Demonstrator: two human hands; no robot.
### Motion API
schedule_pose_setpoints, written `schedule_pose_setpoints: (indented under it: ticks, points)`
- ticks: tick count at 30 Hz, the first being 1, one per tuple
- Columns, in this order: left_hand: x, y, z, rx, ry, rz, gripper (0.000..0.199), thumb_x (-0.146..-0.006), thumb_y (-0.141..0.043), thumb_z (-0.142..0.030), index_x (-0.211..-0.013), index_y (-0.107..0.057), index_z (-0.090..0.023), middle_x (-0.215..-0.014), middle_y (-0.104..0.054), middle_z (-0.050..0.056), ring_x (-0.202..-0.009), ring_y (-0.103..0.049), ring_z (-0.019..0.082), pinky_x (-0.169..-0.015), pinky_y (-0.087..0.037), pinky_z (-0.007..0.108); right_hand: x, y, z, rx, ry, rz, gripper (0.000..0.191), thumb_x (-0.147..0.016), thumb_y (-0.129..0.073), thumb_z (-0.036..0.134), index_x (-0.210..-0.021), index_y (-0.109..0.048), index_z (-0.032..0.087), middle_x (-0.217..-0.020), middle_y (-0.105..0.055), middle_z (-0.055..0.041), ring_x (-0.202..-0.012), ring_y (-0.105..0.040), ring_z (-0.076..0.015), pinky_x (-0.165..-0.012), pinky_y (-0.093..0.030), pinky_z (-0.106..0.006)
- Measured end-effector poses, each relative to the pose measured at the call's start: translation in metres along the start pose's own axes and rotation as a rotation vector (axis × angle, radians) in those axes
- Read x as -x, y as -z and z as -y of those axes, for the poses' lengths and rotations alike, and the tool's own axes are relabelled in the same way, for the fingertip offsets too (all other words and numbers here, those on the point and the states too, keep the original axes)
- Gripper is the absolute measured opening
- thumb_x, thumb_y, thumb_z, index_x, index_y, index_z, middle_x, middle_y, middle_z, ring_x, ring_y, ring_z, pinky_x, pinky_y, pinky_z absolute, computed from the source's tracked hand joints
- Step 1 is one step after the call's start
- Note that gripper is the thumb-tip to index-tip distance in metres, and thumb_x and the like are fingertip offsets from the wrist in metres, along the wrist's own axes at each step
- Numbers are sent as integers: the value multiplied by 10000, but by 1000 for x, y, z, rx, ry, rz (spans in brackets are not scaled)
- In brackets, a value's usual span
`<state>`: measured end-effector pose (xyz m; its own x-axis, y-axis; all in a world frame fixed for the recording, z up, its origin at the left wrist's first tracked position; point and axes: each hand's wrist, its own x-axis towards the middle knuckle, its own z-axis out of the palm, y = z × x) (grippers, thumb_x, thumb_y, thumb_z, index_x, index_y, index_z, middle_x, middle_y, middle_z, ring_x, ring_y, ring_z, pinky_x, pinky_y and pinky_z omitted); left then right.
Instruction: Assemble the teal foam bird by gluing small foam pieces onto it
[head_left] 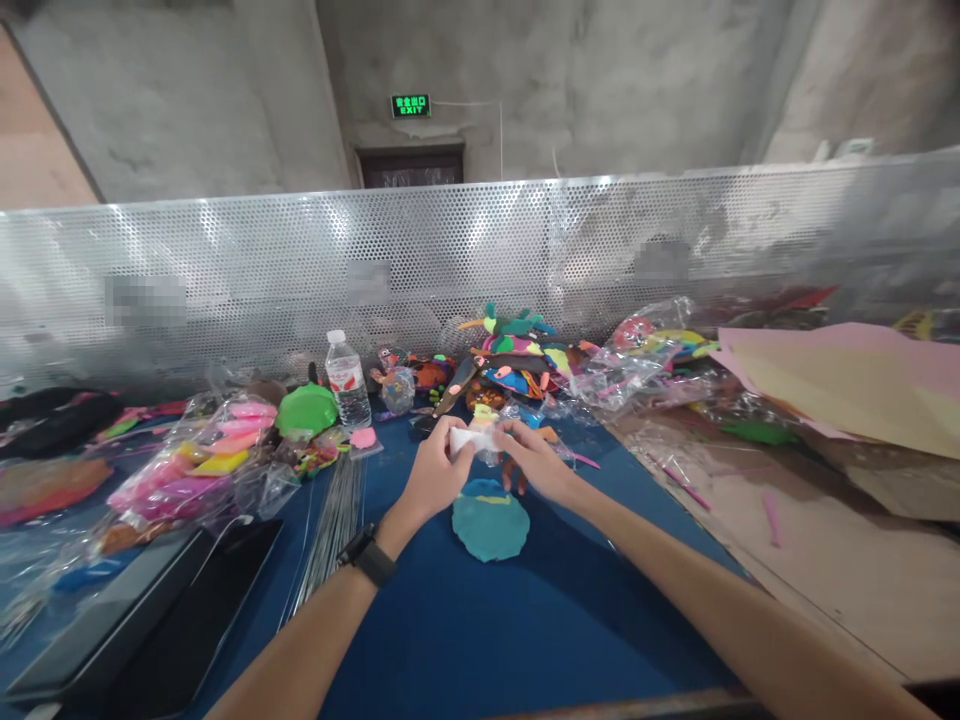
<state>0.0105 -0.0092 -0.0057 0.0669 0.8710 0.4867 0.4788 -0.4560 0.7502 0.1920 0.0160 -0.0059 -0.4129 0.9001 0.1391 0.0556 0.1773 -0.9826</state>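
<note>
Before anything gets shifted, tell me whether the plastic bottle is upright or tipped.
Upright: the bottle stands with its white cap topmost, beside the green lump.

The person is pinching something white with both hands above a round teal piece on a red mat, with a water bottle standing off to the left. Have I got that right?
Not quite: the head view shows the mat is blue, not red. The rest stands.
</note>
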Motion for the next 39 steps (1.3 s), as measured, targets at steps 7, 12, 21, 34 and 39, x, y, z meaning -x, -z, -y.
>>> schedule_pose_setpoints:
  ticks: [7,12,21,34,39]
  points:
    - [1,6,-7,-148,-39,-36,144,-825,-507,-212,-963,-546,-214,-693,-582,-25,-586,-531,134,-576,-362,226,2,3,2,193,74,29,292,-870,-514,468,-939,-557,188,-750,-601,5,-471,-592,-97,-347,-426,-173]
    - [-18,41,-5,-276,101,-604,176,-775,-503,-172,-949,-513,-197,-763,-582,8,-661,-547,163,-611,-382,248,-2,20,12,131,166,-340,236,-853,-508,416,-893,-561,188,-661,-542,25,-449,-519,-89,-394,-465,-197]
    - [8,-8,-18,-210,-135,42,124,-727,-541,-147,-752,-432,-202,-635,-477,-55,-556,-418,97,-549,-297,219,-1,7,8,58,50,-276,155,-797,-503,326,-921,-532,237,-666,-494,43,-531,-517,-111,-486,-536,-238]
    - [4,-8,3,121,86,-35,354,-737,-534,-127,-1080,-488,-202,-865,-633,21,-701,-608,143,-651,-461,251,3,8,12,136,89,-56,384,-900,-437,510,-1079,-589,206,-658,-511,25,-481,-481,-110,-496,-507,-263]
    - [5,-7,0,219,94,65,273,-762,-448,-112,-1003,-550,-193,-674,-602,-21,-588,-598,132,-560,-464,229,7,10,16,263,146,-103,392,-892,-488,475,-1157,-647,234,-626,-478,22,-485,-445,-110,-458,-477,-245]
